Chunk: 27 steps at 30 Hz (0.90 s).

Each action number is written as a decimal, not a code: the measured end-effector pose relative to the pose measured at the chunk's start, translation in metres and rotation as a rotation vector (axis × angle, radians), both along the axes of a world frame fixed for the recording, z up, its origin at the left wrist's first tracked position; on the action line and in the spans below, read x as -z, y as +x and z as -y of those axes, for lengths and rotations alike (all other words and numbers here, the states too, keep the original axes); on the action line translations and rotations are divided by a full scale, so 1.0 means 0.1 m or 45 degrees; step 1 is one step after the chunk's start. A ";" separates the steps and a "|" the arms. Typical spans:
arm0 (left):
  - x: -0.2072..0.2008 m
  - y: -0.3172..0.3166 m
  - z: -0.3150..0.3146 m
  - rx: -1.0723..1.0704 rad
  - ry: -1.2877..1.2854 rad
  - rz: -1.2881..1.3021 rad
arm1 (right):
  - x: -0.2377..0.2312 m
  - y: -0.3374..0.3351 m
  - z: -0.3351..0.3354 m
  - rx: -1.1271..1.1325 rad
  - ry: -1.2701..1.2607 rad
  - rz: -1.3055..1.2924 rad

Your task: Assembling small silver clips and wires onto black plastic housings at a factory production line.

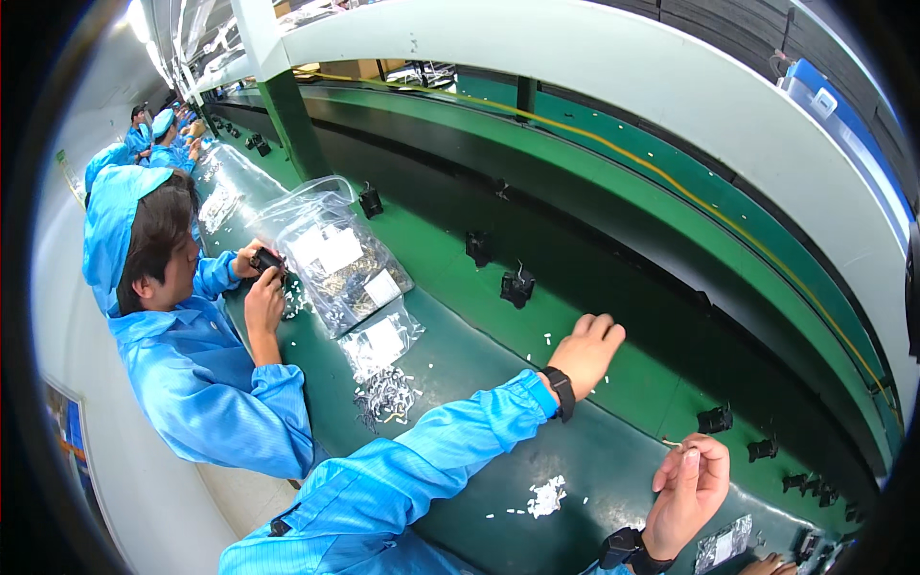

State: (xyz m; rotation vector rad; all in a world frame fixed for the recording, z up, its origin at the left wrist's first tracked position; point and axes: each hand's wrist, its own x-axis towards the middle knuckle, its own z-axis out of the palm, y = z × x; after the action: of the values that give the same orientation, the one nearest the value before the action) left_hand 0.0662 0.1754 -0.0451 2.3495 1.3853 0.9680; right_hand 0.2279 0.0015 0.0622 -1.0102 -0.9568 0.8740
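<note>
My left hand [586, 355] reaches over the green belt, palm down, with its fingers curled together. What they hold, if anything, is hidden beneath them. Nearer my body, my right hand [692, 484] is raised above the table edge, thumb pressed against the fingers. A small thin pale piece [671, 443] sticks out from this pinch; its exact kind is too small to tell. A loose pile of small white pieces [547, 496] lies on the table between my forearms. To the right of my hands, a black part [715, 420] rests on the belt.
Left on the table stand a clear bag of small metal parts [350, 273] and a pile of white pieces with dark wires [388, 395]. A co-worker [201, 316] in blue handles a black part. More black parts [517, 286] sit along the belt. A white rail [613, 48] arches above.
</note>
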 end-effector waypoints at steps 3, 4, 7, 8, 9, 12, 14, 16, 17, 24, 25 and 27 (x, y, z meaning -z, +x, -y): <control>-0.03 -0.22 -0.04 -0.019 -0.104 0.271 | -0.02 0.00 0.02 0.017 0.023 0.007; -0.10 -0.27 0.01 -0.005 -0.268 0.419 | -0.03 0.01 0.03 0.039 0.025 0.011; -0.29 -0.34 0.25 0.330 -0.756 1.345 | -0.05 0.08 0.07 0.058 0.032 0.035; -0.49 -0.43 0.38 0.412 -0.810 1.409 | -0.09 0.06 0.07 0.009 0.021 0.040; -0.67 -0.50 0.47 0.553 -0.744 1.355 | -0.12 0.02 0.07 0.029 0.019 0.051; -1.00 -0.61 0.69 0.721 -0.747 1.385 | -0.26 -0.07 0.09 0.049 -0.028 0.022; -1.10 -0.58 0.81 0.822 -0.833 1.435 | -0.32 -0.02 0.22 0.085 -0.016 0.012; -1.10 -0.53 0.87 0.865 -0.850 1.458 | -0.40 -0.01 0.31 0.102 -0.025 -0.019; -1.07 -0.54 0.88 0.920 -0.859 1.470 | -0.40 0.00 0.31 0.113 -0.040 -0.018; -1.18 -0.58 1.07 0.949 -0.875 1.405 | -0.42 0.10 0.41 -0.041 -0.074 0.038; -1.20 -0.58 1.08 0.931 -0.888 1.328 | -0.42 0.11 0.40 -0.169 -0.100 0.127; -1.24 -0.58 1.09 0.890 -0.819 1.104 | -0.41 0.09 0.37 -0.336 -0.116 0.209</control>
State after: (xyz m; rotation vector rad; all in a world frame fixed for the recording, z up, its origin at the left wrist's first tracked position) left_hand 0.0083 0.0661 0.0784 1.4332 0.3815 0.9318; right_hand 0.2368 -0.0355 0.1030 -1.0601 -1.2180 1.0733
